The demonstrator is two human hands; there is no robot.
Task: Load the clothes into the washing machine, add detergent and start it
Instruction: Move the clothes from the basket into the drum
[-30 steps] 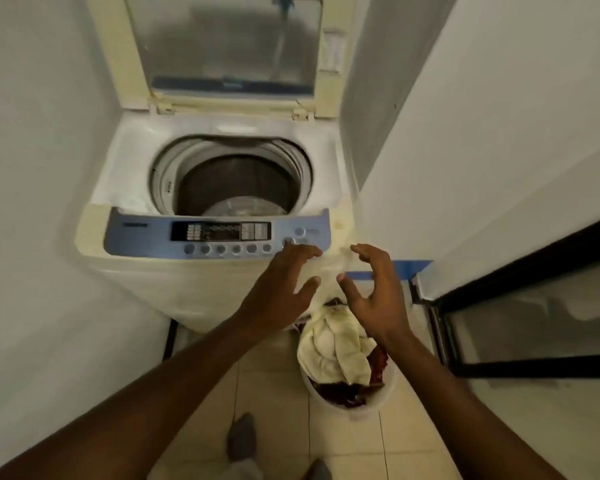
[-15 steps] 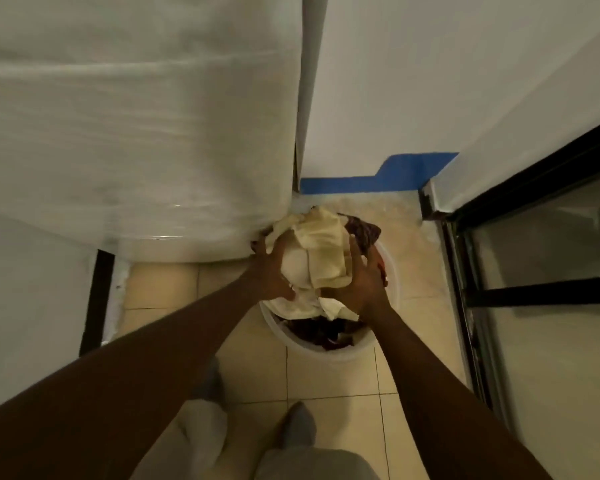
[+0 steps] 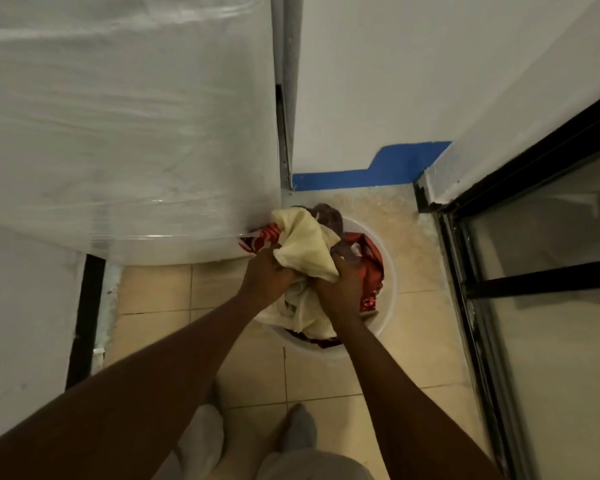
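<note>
A white round laundry basket (image 3: 388,306) stands on the tiled floor, right of the washing machine's plastic-wrapped white front (image 3: 125,133). It holds a cream cloth (image 3: 309,244) on top of red patterned clothes (image 3: 371,261) and a brownish garment (image 3: 329,218). My left hand (image 3: 267,278) and my right hand (image 3: 340,292) both grip the cream cloth, bunched over the basket. The machine's top and drum are out of view.
A white wall with a blue painted strip (image 3: 371,171) rises behind the basket. A black-framed glass door (image 3: 534,271) runs along the right. My two feet in grey socks (image 3: 298,431) stand on the beige floor tiles (image 3: 153,289) below the basket.
The view dropped from the open machine top to the floor. Both hands went from open near the control panel down onto the basket, closed on the cream cloth and bunched it up.
</note>
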